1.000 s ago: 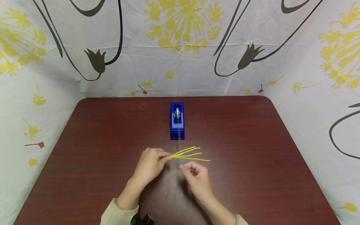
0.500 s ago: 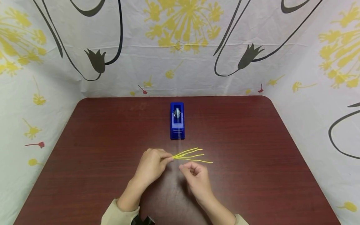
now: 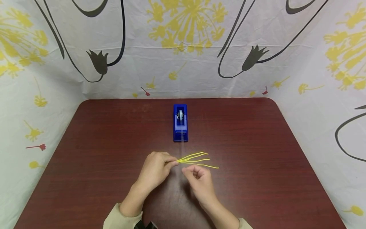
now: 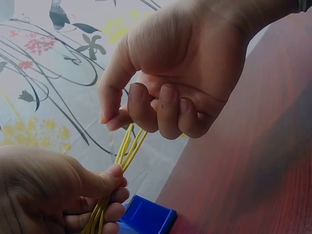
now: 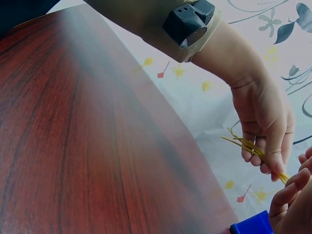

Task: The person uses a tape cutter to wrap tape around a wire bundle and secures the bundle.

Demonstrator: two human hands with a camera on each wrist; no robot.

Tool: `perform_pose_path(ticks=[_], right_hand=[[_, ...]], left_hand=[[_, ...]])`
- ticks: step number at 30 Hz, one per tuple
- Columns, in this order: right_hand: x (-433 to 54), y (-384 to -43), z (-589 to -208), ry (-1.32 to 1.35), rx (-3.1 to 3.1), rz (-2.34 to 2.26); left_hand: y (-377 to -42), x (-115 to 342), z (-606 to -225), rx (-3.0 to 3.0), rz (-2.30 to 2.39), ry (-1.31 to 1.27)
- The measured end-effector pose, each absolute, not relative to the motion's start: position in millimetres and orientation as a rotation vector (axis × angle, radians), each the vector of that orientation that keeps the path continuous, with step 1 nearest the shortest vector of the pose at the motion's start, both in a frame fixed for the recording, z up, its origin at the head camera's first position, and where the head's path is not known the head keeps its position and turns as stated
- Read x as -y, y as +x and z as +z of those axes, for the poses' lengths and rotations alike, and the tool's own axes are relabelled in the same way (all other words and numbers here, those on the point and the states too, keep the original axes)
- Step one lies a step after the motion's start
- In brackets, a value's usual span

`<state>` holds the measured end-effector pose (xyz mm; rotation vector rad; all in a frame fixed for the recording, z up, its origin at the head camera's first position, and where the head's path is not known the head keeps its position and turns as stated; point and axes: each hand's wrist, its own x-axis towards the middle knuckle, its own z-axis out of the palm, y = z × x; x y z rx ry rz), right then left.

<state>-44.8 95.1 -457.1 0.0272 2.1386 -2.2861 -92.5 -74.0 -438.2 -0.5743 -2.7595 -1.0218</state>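
In the head view my left hand (image 3: 155, 168) pinches a bundle of thin yellow wires (image 3: 181, 160) between thumb and forefinger. Their loose ends fan out to the right. A clear strip of sticky tape (image 3: 183, 147) runs towards me from a blue tape dispenser (image 3: 180, 123), passing by the wires near my left fingertips. My right hand (image 3: 201, 183) pinches the strip's near end, its other fingers curled in. Seen from the left wrist, the wires (image 4: 127, 151) reach up towards my right hand (image 4: 170, 73). In the right wrist view, the wires' other ends (image 5: 239, 139) stick out behind my left hand (image 5: 265, 114).
The dispenser stands upright near the middle of a dark red wooden table (image 3: 243, 136). A white cloth with flower prints (image 3: 200, 73) hangs behind and along both sides. A black wrist camera (image 5: 190, 24) sits on my left wrist.
My left hand has slid slightly to the right and towards me, carrying the yellow wires along. My right hand, the tape strip and the dispenser have stayed put.
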Motion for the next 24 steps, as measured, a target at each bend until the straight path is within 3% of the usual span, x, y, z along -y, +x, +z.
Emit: perform_pose_path(ticks=[24], right_hand=[[-92.7,-45.0,-460.3,0.039,-2.140,-2.294]], left_hand=[[-87.0,71.7,-437.1,2.741,-1.035,-0.591]])
